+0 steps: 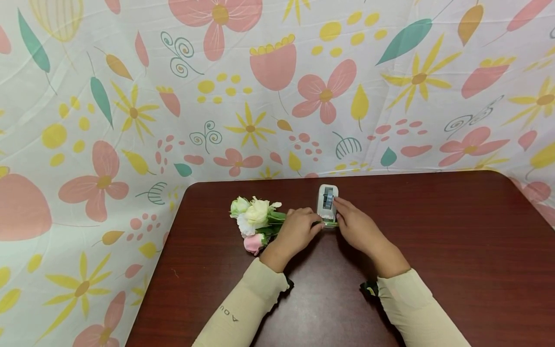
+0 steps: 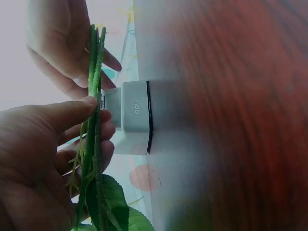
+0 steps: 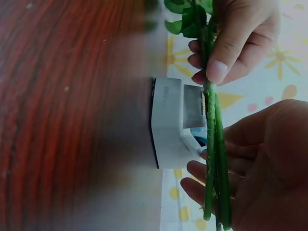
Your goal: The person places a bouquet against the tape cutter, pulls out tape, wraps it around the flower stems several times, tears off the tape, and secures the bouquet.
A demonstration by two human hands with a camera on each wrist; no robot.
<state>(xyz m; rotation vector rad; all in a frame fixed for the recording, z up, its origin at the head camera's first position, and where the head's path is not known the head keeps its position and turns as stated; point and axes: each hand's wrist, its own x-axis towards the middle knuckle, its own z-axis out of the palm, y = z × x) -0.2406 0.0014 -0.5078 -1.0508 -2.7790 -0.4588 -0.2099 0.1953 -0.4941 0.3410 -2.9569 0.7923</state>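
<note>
My left hand (image 1: 297, 230) pinches a bundle of green stems (image 2: 96, 72) between thumb and fingers at a dark red-brown table (image 1: 455, 250), the artificial flowers (image 1: 257, 214) fanning out to the left above its polished top. One bloom is pink; the others are white, cream and pale green, with green leaves (image 2: 110, 199) along the stems. My right hand (image 1: 362, 231) is loosely open, its fingers extended beside the bare stem ends and closed around nothing; whether they touch the stems I cannot tell. Between my hands, near the table's far edge, a pale grey tape dispenser (image 1: 328, 189) marked "deli" stands upright on its dark base, a roll of tape (image 1: 328, 198) inside. The stems cross in front of its toothed end; whether they meet the teeth I cannot tell.

Wood grain streaks the tabletop, which has rounded far corners and a soft pale glare between my forearms. Beyond the far edge and down the left side hangs a white cloth (image 1: 269, 113), lightly creased, printed with pink blossoms, yellow starry flowers, teal leaves and curling spirals. My cream sleeves (image 1: 247, 301) reach in from the near side, dark bands (image 1: 370, 288) showing beneath the cuffs.
</note>
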